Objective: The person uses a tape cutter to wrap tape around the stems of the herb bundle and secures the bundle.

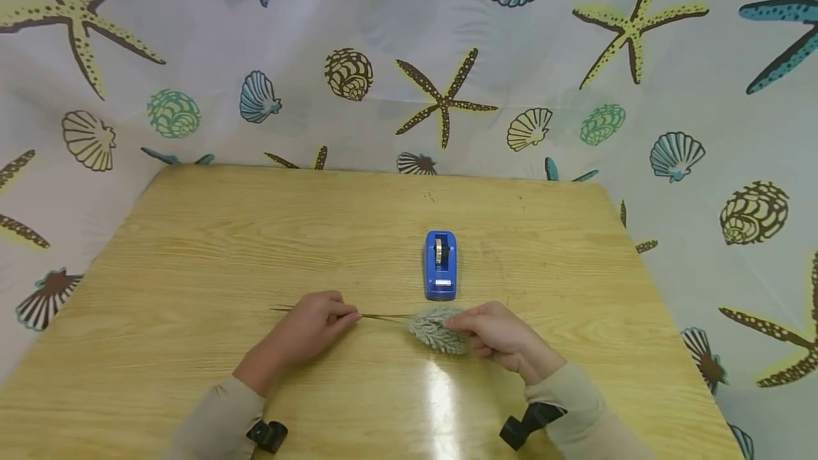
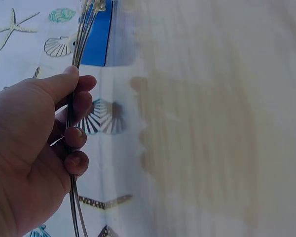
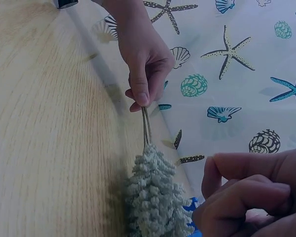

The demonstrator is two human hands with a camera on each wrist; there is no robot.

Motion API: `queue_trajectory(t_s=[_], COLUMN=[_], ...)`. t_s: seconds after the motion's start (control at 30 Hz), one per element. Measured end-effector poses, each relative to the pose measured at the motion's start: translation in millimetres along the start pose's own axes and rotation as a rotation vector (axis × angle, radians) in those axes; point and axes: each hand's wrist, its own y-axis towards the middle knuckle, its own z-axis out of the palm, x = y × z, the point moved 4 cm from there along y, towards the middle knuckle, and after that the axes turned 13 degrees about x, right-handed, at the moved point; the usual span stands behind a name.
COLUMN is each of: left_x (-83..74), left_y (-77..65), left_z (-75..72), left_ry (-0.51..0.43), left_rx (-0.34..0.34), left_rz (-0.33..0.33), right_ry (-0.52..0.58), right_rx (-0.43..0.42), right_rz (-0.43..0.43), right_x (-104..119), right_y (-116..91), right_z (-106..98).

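Note:
Several thin brown stems (image 1: 382, 316) run from a fluffy pale green artificial sprig (image 1: 432, 330) to my left hand (image 1: 322, 321). That hand pinches them between thumb and fingers, and their loose ends stick out past its far side. In the left wrist view the stems (image 2: 71, 192) pass behind the curled fingers. My right hand (image 1: 505, 339) is at the sprig's bushy end, its index fingertip overlapping the tufts from above. Seen from the right wrist, its fingers (image 3: 256, 197) are bent close beside the tufts (image 3: 155, 197); I cannot tell whether they pinch any.
A blue tape dispenser (image 1: 440, 266) with a roll in it stands just beyond the sprig. The wood-grain table (image 1: 287, 233) meets a shell-and-starfish patterned cloth (image 1: 383, 55) at the back and sides. Black straps with small mounts (image 1: 533, 423) sit on both wrists.

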Motion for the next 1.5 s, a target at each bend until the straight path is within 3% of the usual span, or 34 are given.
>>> queue_trajectory(t_s=[0.43, 0.67, 0.9, 1.5], left_x=[-29.6, -45.2, -54.7, -71.2], left_y=[31.2, 45.0, 58.6, 65.3], left_z=[18.3, 24.1, 30.6, 34.4], left_ry=[0.01, 0.019, 0.034, 0.036], left_rx=[0.015, 0.036, 0.052, 0.035], left_rz=[0.066, 0.037, 0.043, 0.044], right_ry=[-0.011, -0.069, -0.04, -0.107], right_rx=[0.009, -0.084, -0.144, -0.225], right_rz=[-0.031, -0.025, -0.041, -0.088], right_x=[5, 4, 4, -14], right_y=[-5, -2, -4, 2], right_z=[2, 5, 10, 19])
